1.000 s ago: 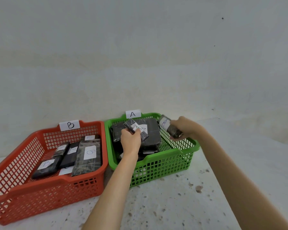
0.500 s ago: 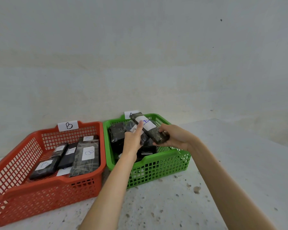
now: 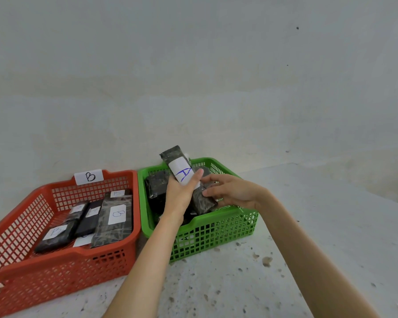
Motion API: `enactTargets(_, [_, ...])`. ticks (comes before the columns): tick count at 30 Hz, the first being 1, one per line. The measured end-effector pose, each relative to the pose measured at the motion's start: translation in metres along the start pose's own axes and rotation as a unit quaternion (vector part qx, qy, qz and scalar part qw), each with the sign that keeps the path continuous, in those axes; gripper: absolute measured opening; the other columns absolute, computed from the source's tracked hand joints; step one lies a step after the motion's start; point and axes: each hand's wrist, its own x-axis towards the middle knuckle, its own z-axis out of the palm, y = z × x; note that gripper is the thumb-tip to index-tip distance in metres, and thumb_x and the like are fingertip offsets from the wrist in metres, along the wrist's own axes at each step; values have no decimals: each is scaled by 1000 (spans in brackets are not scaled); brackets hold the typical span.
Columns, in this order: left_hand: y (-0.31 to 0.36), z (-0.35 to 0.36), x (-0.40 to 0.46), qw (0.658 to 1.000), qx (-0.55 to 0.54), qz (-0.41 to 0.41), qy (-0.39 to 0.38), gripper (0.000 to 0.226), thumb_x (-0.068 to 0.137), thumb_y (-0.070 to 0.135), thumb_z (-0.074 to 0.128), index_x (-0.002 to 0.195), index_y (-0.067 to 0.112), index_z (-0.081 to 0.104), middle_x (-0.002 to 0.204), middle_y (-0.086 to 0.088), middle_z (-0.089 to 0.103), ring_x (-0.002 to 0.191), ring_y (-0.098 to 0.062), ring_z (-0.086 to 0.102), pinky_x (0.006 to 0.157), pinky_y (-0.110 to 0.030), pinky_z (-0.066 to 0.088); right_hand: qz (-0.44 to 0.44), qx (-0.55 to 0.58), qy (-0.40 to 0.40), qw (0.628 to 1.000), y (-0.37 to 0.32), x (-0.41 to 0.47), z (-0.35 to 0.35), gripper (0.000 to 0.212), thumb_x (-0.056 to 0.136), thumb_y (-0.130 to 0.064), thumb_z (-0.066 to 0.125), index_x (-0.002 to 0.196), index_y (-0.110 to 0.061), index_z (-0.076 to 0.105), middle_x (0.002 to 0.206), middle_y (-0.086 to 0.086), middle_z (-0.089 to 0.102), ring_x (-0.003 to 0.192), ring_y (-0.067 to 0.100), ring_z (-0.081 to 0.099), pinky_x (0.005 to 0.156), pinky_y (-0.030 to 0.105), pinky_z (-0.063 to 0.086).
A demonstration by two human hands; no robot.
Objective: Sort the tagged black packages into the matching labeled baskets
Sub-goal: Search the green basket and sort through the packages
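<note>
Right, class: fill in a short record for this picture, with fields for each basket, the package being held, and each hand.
Red basket: tagged B, holds black packages with B labels
Green basket: holds black packages; its own tag is hidden
Held package: black, white label with blue A, tilted above the green basket
Left hand: grips the held package
Right hand: fingers extended, touching the package's lower part
Surface: pale, speckled
</note>
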Motion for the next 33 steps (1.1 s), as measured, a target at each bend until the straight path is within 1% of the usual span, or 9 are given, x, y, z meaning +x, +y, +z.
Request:
enactTargets(3, [0,-5,2,996,-11,-13,93,52,80,27,71,119,3,46,102,-11,61,92,-25,60,88,-41,50,19,-62,113,991,-6,16,5,34,96,-28,43,119,-5,54,99,11,62,85,19,64,72,31,58])
enactTargets(6, [-2,-13,3,982,-55,-83,162,54,81,26,69,121,-2,46,106,-15,62,89,-26,59,82,-37,48,90,-239,229,939,-14,39,6,62,96,-44,35,137,2,36,139,24,44,120,36,50,90,40,49])
enactTargets(9, [-4,-15,0,978,-46,-97,177,52,82,24,67,121,-4,48,113,-19,62,87,-27,59,76,-36,47,209,-329,149,909,-7,57,10,65,94,-53,32,136,-4,38,137,19,45,115,33,52,94,36,47])
enactTargets(12, [-3,-16,0,977,-59,-111,171,51,82,21,67,121,-4,46,115,-20,61,88,-27,58,81,-38,49,252,-212,129,935,6,63,5,43,92,-46,46,96,-3,48,82,10,54,73,23,54,81,30,46])
enactTargets(15, [-3,-15,1,979,-53,-130,146,53,81,20,68,122,-4,47,118,-22,60,101,-32,61,93,-45,50,257,-150,152,942,5,50,-15,35,91,-36,52,81,-4,43,72,8,50,60,19,48,77,31,46])
enactTargets(21, [-5,-13,4,977,-63,-138,149,55,79,19,70,124,-4,45,120,-24,58,101,-32,60,96,-48,48,353,-137,63,923,-23,18,-48,20,91,-15,55,97,3,49,103,19,57,110,33,51,103,49,39])
enactTargets(23, [-5,-15,4,974,-83,-148,150,55,79,18,69,124,-4,47,121,-23,59,97,-30,59,93,-43,49,384,-170,62,905,-29,17,-47,37,91,-17,55,117,8,46,127,23,53,123,34,48,109,47,33])
enactTargets(29, [0,-19,-2,966,-111,-194,128,40,79,10,65,113,0,46,81,-10,52,63,-20,47,55,-28,37,392,-539,90,740,-47,32,-25,74,88,-46,53,140,1,32,139,11,49,125,26,50,101,33,41])
enactTargets(33, [3,-17,-7,965,-104,-229,66,37,80,8,62,115,2,49,72,-5,44,60,-16,42,50,-25,34,335,-699,82,626,-31,41,-9,72,81,-49,60,138,-11,37,136,3,51,119,25,54,96,34,46])
